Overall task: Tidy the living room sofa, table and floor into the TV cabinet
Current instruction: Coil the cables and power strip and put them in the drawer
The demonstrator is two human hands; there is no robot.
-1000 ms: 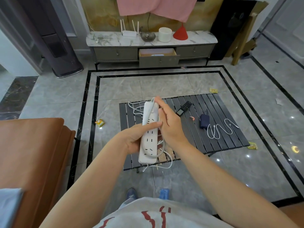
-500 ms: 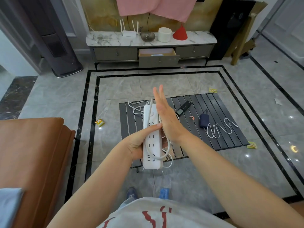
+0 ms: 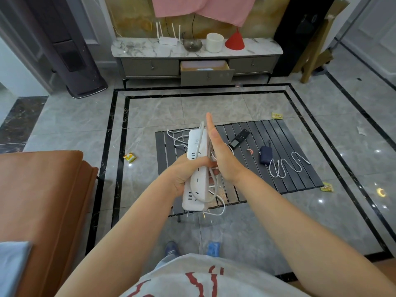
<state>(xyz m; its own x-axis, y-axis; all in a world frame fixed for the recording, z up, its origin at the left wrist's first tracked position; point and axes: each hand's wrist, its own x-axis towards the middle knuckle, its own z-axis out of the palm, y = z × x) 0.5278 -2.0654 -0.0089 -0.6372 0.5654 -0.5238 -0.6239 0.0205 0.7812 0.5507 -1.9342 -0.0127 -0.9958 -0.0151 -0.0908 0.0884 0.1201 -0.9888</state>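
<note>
Left hand (image 3: pixel 184 174) grips the white power strip (image 3: pixel 196 168) (cord looped over it); right hand (image 3: pixel 220 155) is flat, fingers straight, against its side.

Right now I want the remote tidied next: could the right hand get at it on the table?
Probably yes: the right hand is open, holds nothing, and the remote lies uncovered on the table just beyond it.
</note>
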